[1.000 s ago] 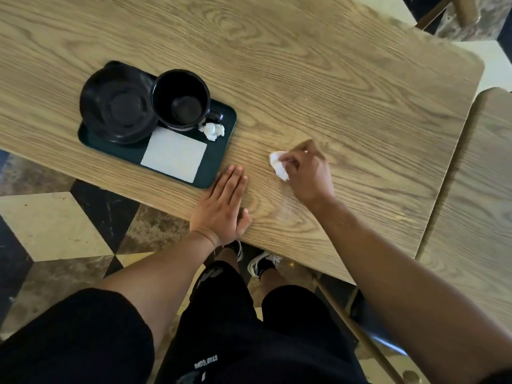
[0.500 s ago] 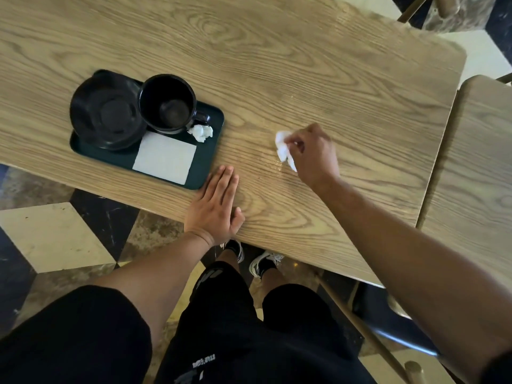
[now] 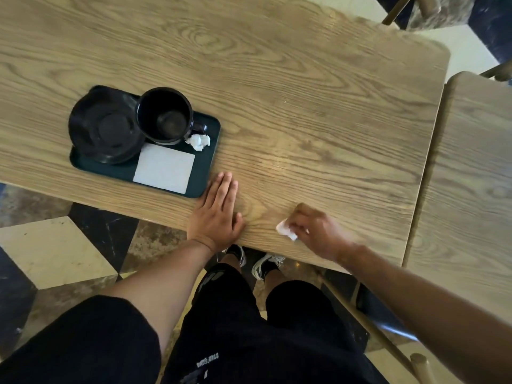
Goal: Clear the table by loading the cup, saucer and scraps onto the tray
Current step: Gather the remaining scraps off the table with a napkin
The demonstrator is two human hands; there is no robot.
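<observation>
A dark green tray [image 3: 209, 159] lies near the wooden table's [image 3: 304, 92] front edge at left. On it stand a black saucer [image 3: 104, 127], a black cup [image 3: 166, 116], a flat white napkin [image 3: 164, 167] and a crumpled white scrap [image 3: 199, 141]. My left hand [image 3: 217, 214] rests flat on the table, fingers straight, just right of the tray's near corner. My right hand [image 3: 317, 230] grips a small white tissue wad [image 3: 285, 230] and presses it on the table near the front edge.
A second wooden table [image 3: 476, 189] abuts on the right. A chair's frame [image 3: 388, 336] stands below the table edge at lower right. Checkered floor tiles and my legs lie beneath.
My right hand has drawn the tissue wad back across the table toward the front edge. My left hand has stayed flat beside the tray.
</observation>
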